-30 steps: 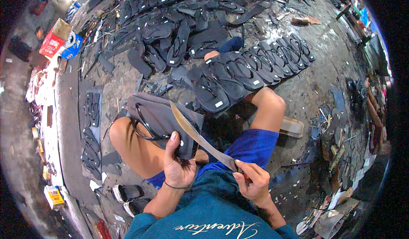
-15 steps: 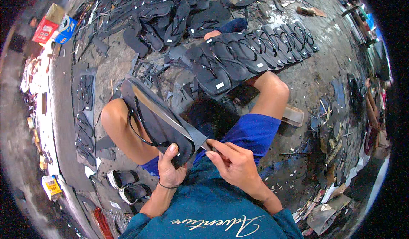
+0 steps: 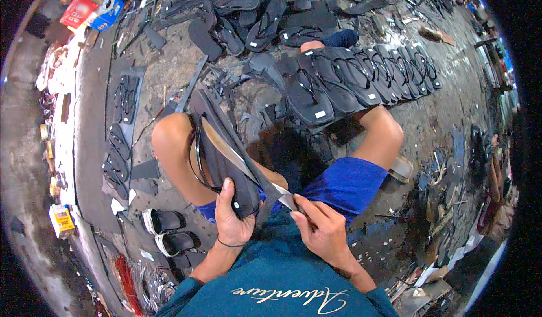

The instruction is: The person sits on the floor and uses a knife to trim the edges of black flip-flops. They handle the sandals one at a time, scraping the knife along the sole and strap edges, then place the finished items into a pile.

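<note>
My left hand grips a black flip-flop by its heel end, thumb pressed on the top of the footbed. The flip-flop is tilted over my lap, its toe end pointing away from me and its thong strap hanging out on the left. In my right hand is a knife, its short silver blade against a dark strip of sole material along the flip-flop's right edge. My fingers hide the knife's handle. How deep the blade sits in the strip I cannot tell.
A row of black flip-flops with white labels lies beyond my right knee. More flip-flops and soles are heaped at the back. Flip-flops and a pair of slides lie on the left. Rubber scraps litter the floor.
The flip-flop has tipped more onto its edge. My right hand and the knife have moved slightly right and nearer to me. The whole view has shifted a little.
</note>
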A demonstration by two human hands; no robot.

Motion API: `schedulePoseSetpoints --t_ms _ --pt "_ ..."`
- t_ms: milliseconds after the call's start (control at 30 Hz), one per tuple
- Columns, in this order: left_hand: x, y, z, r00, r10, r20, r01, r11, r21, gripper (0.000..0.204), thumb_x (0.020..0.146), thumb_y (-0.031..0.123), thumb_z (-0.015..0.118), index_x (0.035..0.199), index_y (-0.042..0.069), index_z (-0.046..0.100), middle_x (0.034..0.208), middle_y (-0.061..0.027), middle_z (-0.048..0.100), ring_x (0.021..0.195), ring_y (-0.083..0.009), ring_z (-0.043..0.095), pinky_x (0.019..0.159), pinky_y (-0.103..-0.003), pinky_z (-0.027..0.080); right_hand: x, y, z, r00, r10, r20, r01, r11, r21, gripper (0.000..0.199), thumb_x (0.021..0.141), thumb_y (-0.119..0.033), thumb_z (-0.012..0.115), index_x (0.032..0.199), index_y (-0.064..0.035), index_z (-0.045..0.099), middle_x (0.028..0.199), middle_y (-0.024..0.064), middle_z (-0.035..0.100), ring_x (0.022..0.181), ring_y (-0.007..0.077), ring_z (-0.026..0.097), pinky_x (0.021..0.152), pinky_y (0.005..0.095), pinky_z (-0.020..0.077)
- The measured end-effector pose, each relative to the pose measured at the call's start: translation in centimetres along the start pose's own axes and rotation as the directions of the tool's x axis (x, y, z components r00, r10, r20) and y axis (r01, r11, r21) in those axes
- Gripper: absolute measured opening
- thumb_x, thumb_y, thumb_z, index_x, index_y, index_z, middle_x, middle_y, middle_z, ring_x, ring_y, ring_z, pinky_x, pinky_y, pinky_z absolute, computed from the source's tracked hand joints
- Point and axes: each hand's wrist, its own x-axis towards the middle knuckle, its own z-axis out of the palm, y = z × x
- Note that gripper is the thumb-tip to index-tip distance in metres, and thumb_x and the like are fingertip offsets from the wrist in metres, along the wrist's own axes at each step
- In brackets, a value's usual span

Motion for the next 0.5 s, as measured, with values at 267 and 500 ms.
schedulePoseSetpoints --t_ms 267,500 --pt "1.1 0.2 -3.2 0.997 0.022 0.076 -0.034 0.986 0.162 0.035 0.094 0.041 0.054 0.105 0.008 0.059 0.080 -0.0029 0.066 0.065 -0.0155 0.065 0.051 -0.028 0.056 5.4 -0.5 2.2 0.994 -0.044 0.103 0.033 0.994 0.108 0.028 0.085 -0.008 0.065 0.112 -0.0026 0.065 0.074 0.0145 0.062 0.054 0.0213 0.058 0.050 0.0315 0.0466" --pt "1.1 1.1 -3.5 0.990 -0.075 0.116 0.061 0.991 0.123 0.037 0.094 0.040 0.054 0.107 0.005 0.057 0.086 -0.0066 0.065 0.065 -0.0181 0.066 0.051 -0.030 0.057 9.3 -0.3 6.0 0.996 -0.086 0.000 0.086 0.992 0.089 0.035 0.080 -0.007 0.066 0.114 -0.0063 0.064 0.075 0.0134 0.062 0.059 0.0240 0.061 0.054 0.0334 0.0477"
